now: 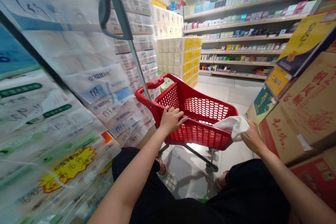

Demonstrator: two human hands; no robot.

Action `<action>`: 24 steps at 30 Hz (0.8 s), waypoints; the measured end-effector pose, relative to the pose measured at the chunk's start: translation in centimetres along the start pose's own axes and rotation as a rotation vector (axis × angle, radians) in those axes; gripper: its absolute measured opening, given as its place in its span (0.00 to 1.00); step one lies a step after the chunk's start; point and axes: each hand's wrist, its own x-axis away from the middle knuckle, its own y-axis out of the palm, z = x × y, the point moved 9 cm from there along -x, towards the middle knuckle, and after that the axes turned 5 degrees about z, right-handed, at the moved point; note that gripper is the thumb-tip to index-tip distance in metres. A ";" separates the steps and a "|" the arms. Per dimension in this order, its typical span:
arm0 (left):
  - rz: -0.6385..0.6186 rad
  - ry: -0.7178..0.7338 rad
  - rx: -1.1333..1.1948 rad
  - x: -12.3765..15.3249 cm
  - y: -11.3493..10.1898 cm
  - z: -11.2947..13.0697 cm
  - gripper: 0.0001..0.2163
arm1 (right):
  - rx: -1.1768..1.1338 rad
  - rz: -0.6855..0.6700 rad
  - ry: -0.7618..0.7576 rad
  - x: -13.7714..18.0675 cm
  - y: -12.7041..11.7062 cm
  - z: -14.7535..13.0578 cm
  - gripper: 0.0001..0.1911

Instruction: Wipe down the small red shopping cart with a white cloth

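Note:
In front of my legs stands a red plastic shopping cart (207,138) with mesh sides and a grey wheeled frame. My left hand (170,120) grips its near rim, fingers bent over the top edge and the thumb reaching along it to the right. At the basket's right end my right hand (252,136) is closed on a white cloth (237,127). The cloth drapes over the rim there, partly into the basket. From the cart's left side rises a metal pole with a grey handle (123,14). I see nothing inside the visible part of the basket.
Stacked tissue packs (102,87) with handwritten prices wall in the left side. Yellow-and-white paper rolls (178,57) are piled behind the cart. Cardboard boxes (312,98) stand close on the right. Shelves of small goods (241,35) line the back, above a tiled floor (181,173).

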 end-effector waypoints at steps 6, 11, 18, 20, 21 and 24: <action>0.017 -0.006 -0.022 0.1 0.1 -0.1 0.17 | 0.045 0.119 -0.105 2.4 -2.5 -7.1 0.21; 0.008 -0.028 -0.002 0.0 0.2 0.4 0.17 | 0.178 0.027 -0.081 -0.4 -2.4 -12.9 0.17; 0.001 -0.031 0.015 0.0 0.0 1.4 0.15 | 0.219 0.010 -0.127 -7.0 0.7 -22.3 0.12; -0.005 -0.030 0.011 0.1 0.1 1.6 0.15 | 0.191 0.024 -0.119 -8.2 1.9 -24.5 0.14; -0.006 -0.030 0.005 0.1 0.1 1.8 0.15 | 0.169 0.022 -0.117 -8.6 2.4 -25.2 0.15; 0.004 -0.024 -0.005 0.2 0.1 2.1 0.17 | 0.083 -0.004 -0.166 -9.0 2.9 -26.4 0.17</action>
